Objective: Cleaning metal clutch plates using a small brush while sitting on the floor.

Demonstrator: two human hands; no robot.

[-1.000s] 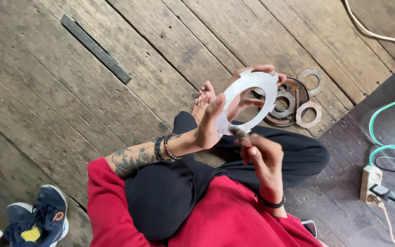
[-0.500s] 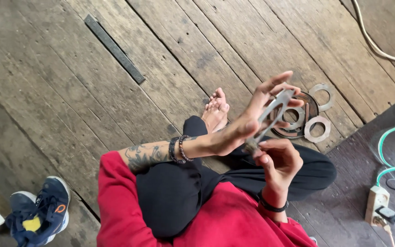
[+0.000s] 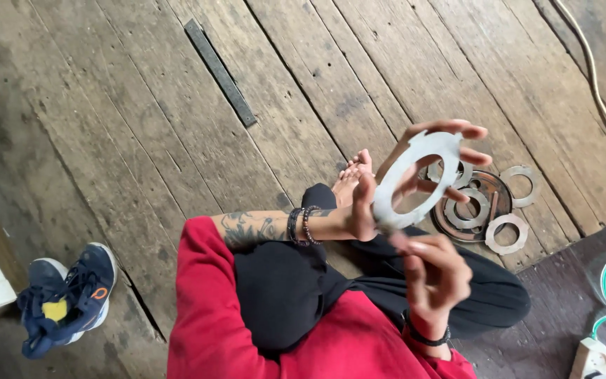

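- We see the left hand (image 3: 394,184) right of centre in the frame, holding a flat grey ring (image 3: 415,181) up off the floor; its thumb presses the ring's lower left rim and its fingers (image 3: 457,130) curl over the upper right rim, so it grips the ring across its width.
- The ring's face is turned mostly toward us and tilted, so it reads as an oval whose long axis runs from lower left to upper right; small tabs stick out along its rim.
- The right hand (image 3: 433,277) sits just below the ring, lower right of centre, fingertips pointing up toward the ring's lower edge. Its fingers are drawn together, perhaps pinching something small or touching the rim; the blur there keeps us from telling which.
- So the ring lies up and slightly left of the right fingertips, very near them, while the left hand is the one that bears it.
- Behind the ring, at the right of the frame, a heap of rings (image 3: 473,210) lies on the plank floor (image 3: 142,140), two of them apart at the heap's right edge.
- A dark metal bar (image 3: 219,71) lies in the upper middle, well apart from the hands.
- A blue shoe (image 3: 68,298) sits at lower left; a power strip (image 3: 590,358) with green cable is at lower right.
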